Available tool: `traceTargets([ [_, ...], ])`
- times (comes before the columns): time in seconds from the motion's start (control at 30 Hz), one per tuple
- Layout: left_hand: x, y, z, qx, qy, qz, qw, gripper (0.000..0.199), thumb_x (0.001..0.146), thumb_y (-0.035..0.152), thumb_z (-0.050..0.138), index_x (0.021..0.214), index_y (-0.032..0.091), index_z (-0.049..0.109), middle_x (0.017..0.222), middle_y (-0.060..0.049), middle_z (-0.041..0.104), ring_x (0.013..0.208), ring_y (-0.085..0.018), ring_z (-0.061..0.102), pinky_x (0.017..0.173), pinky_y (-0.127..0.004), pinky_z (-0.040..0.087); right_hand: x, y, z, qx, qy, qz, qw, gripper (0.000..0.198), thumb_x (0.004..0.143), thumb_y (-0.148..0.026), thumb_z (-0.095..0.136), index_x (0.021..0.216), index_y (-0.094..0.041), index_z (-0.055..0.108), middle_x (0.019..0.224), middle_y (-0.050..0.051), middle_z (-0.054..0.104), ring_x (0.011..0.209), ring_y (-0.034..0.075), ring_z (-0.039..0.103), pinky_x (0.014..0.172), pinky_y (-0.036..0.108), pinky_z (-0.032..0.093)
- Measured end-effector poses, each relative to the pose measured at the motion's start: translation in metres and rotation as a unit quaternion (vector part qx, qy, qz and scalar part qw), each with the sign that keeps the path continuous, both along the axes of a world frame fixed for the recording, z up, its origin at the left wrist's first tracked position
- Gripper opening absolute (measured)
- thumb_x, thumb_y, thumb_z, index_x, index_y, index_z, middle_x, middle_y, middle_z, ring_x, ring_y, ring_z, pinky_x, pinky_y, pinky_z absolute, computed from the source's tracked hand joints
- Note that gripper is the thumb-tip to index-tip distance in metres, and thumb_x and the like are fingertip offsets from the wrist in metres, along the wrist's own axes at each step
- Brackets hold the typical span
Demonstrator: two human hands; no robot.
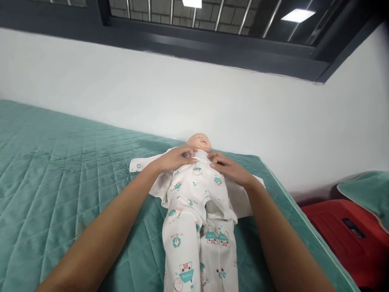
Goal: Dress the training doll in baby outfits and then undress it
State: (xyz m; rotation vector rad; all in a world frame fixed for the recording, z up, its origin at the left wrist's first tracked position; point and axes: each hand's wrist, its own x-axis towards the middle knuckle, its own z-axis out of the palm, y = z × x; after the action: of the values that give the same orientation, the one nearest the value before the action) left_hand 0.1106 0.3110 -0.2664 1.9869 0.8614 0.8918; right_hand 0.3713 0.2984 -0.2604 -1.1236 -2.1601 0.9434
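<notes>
As the doll (199,140) lies face-up, both hands (179,157) (227,167) (bare) touch its clothes (194,190).

Trouser legs (183,253) cut off at bottom; dark label (353,228) illegible.

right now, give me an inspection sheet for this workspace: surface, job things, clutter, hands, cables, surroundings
surface: green quilted cover, lightly wrinkled
job's things: baby doll face up, head near the wall; printed white trousers laid along its front, white long-sleeved top spread out beneath
clutter: red plastic object with a dark label, at lower right; green cloth above it
hands: left hand and right hand either side of the doll's neck, fingers bent at the trousers' upper edge; grip unclear
cables: nothing seen
surroundings: white wall, dark-framed window, metal bars
</notes>
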Motion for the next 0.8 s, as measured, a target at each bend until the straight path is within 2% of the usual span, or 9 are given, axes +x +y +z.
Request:
traceTargets([
  [0.1,0.001,0.003,-0.004,0.012,-0.018,-0.005,1.000,0.022,0.081,0.039,0.063,0.073,0.020,0.055,0.122,-0.004,0.064,0.114,-0.025,0.054,0.096,-0.033,0.037,0.003,0.003,0.005,-0.016,-0.005,0.024,1.000,0.040,0.086,-0.056,0.058,0.069,-0.021,0.059,0.120,0.005,0.056,0.117,0.022,0.049,0.100,0.032,0.040],
  [0.17,0.002,0.006,-0.008,0.023,-0.025,-0.001,0.999,0.025,0.082,0.041,0.062,0.073,0.019,0.054,0.108,-0.003,0.066,0.105,-0.023,0.056,0.089,-0.032,0.038,0.002,0.005,0.006,-0.007,-0.005,0.025,1.000,0.041,0.085,-0.057,0.057,0.068,-0.021,0.060,0.117,0.005,0.058,0.112,0.022,0.052,0.097,0.032,0.042],
  [0.27,0.006,0.012,-0.013,0.017,-0.023,0.046,0.998,0.027,0.083,0.041,0.059,0.071,0.019,0.050,0.079,0.001,0.059,0.080,-0.017,0.054,0.073,-0.028,0.037,-0.004,0.010,0.002,0.017,-0.013,-0.032,0.999,0.043,0.086,-0.060,0.053,0.072,-0.020,0.061,0.101,0.004,0.063,0.096,0.021,0.056,0.085,0.032,0.045],
  [0.33,0.008,0.017,-0.015,0.019,-0.013,0.094,0.995,0.025,0.084,0.037,0.058,0.070,0.019,0.047,0.071,0.003,0.052,0.071,-0.015,0.049,0.067,-0.026,0.034,-0.011,0.017,-0.003,0.041,-0.033,-0.102,0.993,0.045,0.086,-0.062,0.051,0.075,-0.020,0.060,0.088,0.003,0.064,0.083,0.019,0.055,0.075,0.030,0.043],
  [0.43,0.012,0.024,-0.017,0.048,0.010,0.157,0.986,0.021,0.084,0.031,0.057,0.070,0.019,0.047,0.070,0.004,0.052,0.069,-0.014,0.047,0.066,-0.026,0.033,-0.023,0.030,-0.012,0.083,-0.064,-0.180,0.978,0.044,0.087,-0.061,0.050,0.074,-0.020,0.056,0.077,0.000,0.062,0.074,0.017,0.052,0.068,0.028,0.037],
  [0.57,0.015,0.032,-0.023,0.078,0.014,0.201,0.976,0.020,0.083,0.023,0.057,0.068,0.019,0.045,0.067,0.004,0.051,0.067,-0.013,0.047,0.066,-0.026,0.033,-0.032,0.041,-0.024,0.095,-0.040,-0.230,0.968,0.040,0.088,-0.057,0.050,0.071,-0.020,0.053,0.073,-0.001,0.060,0.071,0.016,0.050,0.064,0.026,0.034],
  [0.7,0.020,0.034,-0.032,0.088,0.019,0.238,0.967,0.019,0.083,0.020,0.058,0.069,0.020,0.045,0.065,0.004,0.050,0.065,-0.014,0.047,0.063,-0.026,0.033,-0.030,0.039,-0.034,0.102,0.039,-0.255,0.961,0.033,0.084,-0.053,0.057,0.077,-0.021,0.055,0.074,-0.002,0.061,0.069,0.015,0.050,0.064,0.026,0.036],
  [0.8,0.022,0.032,-0.038,0.106,0.021,0.243,0.964,0.009,0.085,0.020,0.058,0.077,0.019,0.053,0.077,0.001,0.060,0.074,-0.016,0.055,0.070,-0.028,0.041,-0.026,0.032,-0.037,0.102,0.069,-0.250,0.960,0.028,0.084,-0.049,0.059,0.085,-0.021,0.060,0.079,0.000,0.063,0.072,0.015,0.052,0.067,0.027,0.039],
])
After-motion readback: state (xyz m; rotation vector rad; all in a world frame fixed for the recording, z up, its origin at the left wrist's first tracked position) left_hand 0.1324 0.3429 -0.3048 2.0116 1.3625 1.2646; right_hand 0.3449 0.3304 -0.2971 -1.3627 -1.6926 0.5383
